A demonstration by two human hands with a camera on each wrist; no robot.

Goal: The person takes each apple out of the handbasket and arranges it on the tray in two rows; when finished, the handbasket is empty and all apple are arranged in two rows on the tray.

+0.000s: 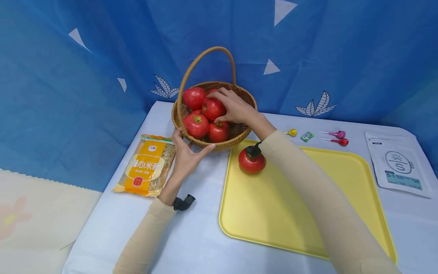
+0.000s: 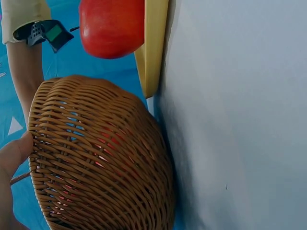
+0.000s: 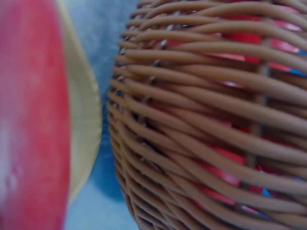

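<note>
A brown wicker basket with a tall arched handle holds several red apples. My right hand reaches into it and grips a red apple on top of the pile. At the front left, my left hand holds the basket's rim, its thumb against the weave in the left wrist view. Another apple sits on the yellow tray, just below my right wrist. In the right wrist view only the basket's side and a blurred apple show; the hand is out of sight there.
Left of the basket lies an orange-and-clear food packet. Behind the tray are lollipops and a small green wrapped candy. A white pouch lies at the right. A blue curtain hangs behind the table.
</note>
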